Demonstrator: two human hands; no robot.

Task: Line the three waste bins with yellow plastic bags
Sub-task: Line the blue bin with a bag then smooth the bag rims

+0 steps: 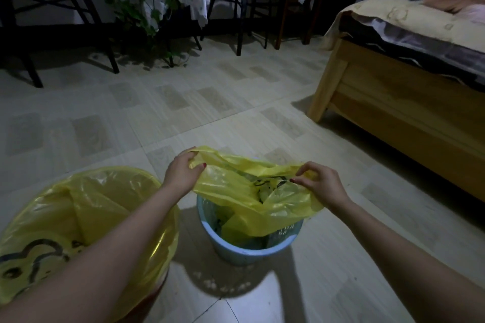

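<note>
A small light-blue waste bin (244, 252) stands on the floor in front of me. A yellow plastic bag (249, 199) with a black print hangs into it, its mouth held up above the rim. My left hand (181, 170) pinches the bag's left edge. My right hand (320, 183) pinches its right edge. At the lower left stands a larger bin whose yellow bag (86, 217) is folded over its rim; my left forearm crosses in front of it. Only two bins are in view.
A wooden bed (393, 102) with bedding fills the right side. Dark chairs (236, 8) and a trailing green plant (147, 0) line the back. A dark table frame (26, 34) stands at the far left. Pale tiled floor (183, 102) lies between them.
</note>
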